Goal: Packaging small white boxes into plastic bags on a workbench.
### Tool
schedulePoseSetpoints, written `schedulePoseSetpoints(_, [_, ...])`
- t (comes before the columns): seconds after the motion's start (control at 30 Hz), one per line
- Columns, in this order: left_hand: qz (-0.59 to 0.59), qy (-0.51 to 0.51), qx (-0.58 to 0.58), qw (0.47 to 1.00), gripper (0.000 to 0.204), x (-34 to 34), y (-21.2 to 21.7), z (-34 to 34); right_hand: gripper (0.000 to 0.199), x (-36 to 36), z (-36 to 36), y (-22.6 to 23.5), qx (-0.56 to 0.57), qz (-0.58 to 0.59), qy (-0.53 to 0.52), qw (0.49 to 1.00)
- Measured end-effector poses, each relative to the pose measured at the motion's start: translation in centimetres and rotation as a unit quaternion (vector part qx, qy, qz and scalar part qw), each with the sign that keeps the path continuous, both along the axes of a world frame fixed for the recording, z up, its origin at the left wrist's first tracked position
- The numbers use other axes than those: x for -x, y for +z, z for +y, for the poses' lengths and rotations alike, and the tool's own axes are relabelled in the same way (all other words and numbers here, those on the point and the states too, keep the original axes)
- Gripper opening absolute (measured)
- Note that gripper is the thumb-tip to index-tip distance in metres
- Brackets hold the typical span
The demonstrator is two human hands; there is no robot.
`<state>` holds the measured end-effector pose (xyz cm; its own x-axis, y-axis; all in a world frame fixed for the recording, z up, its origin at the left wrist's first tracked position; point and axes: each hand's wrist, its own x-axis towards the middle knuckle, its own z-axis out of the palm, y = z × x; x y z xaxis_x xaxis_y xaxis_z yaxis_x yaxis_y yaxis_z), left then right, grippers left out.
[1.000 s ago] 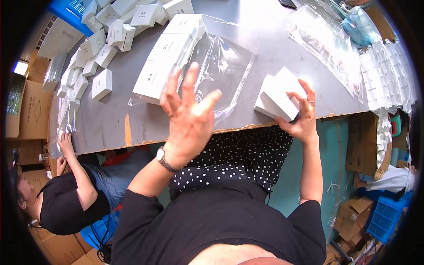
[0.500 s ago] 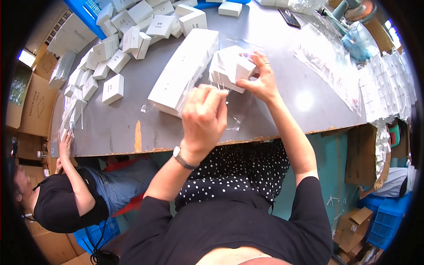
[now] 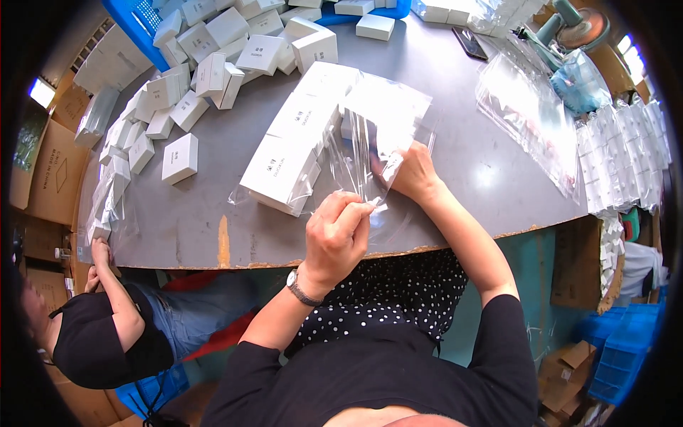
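The clear plastic bag (image 3: 370, 153) is hard to trace: its film shows only by glare and creases, and its near edge fades into the grey surface (image 3: 192, 228). Inside it a small white cardboard box (image 3: 388, 114) reads as a pale block, its lower part hidden behind the right hand (image 3: 413, 174). How many boxes sit inside the film cannot be told. The right hand is clenched on the bag's right side, fingers tucked under the film and mostly out of sight. The left hand (image 3: 338, 235) is closed in a pinch on the bag's near edge, the fingertips (image 3: 366, 208) pressing a small pale strip that is too small to make out. The bag lies near the middle of the surface, just right of a long row of white boxes (image 3: 295, 139), touching it.

To the far left, loose white boxes (image 3: 181, 107) scatter toward a blue plastic crate (image 3: 131, 25) cut off by the rim. At the near left another person's hand (image 3: 99, 250) rests on the surface edge.

Half a second ago the left hand was raised above the bag and the right hand gripped the box farther away; now both have dropped nearer, onto the film.
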<state>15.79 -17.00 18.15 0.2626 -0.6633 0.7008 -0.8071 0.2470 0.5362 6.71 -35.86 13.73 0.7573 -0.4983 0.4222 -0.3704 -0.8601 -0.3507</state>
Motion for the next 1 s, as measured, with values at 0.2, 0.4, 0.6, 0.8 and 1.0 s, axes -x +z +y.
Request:
schedulePoseSetpoints(0.2, [0.012, -0.008, -0.031, 0.999, 0.021, -2.3, 0.1, 1.8, 0.035, -1.0, 1.5, -0.4, 0.099, -0.002, 0.031, 0.995])
schedulePoseSetpoints(0.4, [-0.042, -0.027, 0.000, 0.999, 0.027, -8.1, 3.0, 5.7, 0.033, 3.9, 1.8, 5.0, -0.039, 0.152, 0.225, 0.962])
schedulePoseSetpoints(0.6, [-0.154, 0.515, -0.154, 0.829, 0.077, -26.2, -1.9, 8.3, 0.006, -2.5, -0.3, 15.4, -0.307, 0.099, 0.388, 0.863])
schedulePoseSetpoints(0.8, [-0.004, 0.445, -0.207, 0.871, 0.090, -32.1, -6.6, 7.3, 0.075, -23.6, -7.1, 9.8, 0.107, 0.052, 0.058, 0.991])
schedulePoseSetpoints(1.0, [0.129, 0.365, -0.083, 0.918, 0.085, -32.0, -5.7, 9.6, 0.091, -32.9, -8.5, 7.6, 0.164, 0.259, 0.005, 0.952])
